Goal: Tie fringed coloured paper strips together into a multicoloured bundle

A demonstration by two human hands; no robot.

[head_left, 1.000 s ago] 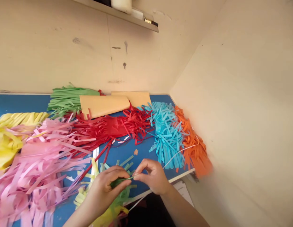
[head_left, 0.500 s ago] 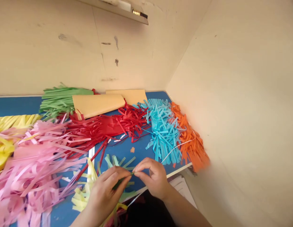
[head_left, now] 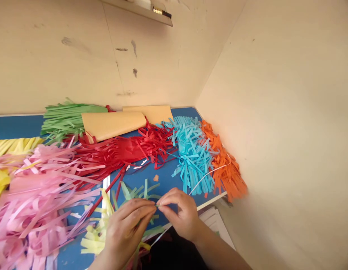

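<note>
My left hand [head_left: 131, 221] and my right hand [head_left: 181, 212] meet at the table's near edge, fingertips almost touching. Both pinch a thin twisted bit of green fringed paper between thumb and forefinger; most of that bit is hidden by the fingers. Loose green paper strips [head_left: 138, 191] fan out behind and below the left hand. Pale yellow fringe [head_left: 95, 240] lies just left of it. A white string [head_left: 203, 177] runs from the orange fringe over the blue one to behind my right hand, and a white length shows again beneath the hands.
On the blue table [head_left: 151, 189] lie pink fringe [head_left: 41, 187], red fringe [head_left: 126, 150], light blue fringe [head_left: 190, 150], orange fringe [head_left: 227, 168] and green fringe [head_left: 67, 120]. Folded tan paper [head_left: 113, 123] rests at the back. Walls close off the back and right; a ledge [head_left: 140, 11] juts out above.
The view has shifted slightly, so things appear a little further left. Both hands stay together, fingertips still pinching; the left fingers have closed nearer the right, and the green strips have swung a little.
</note>
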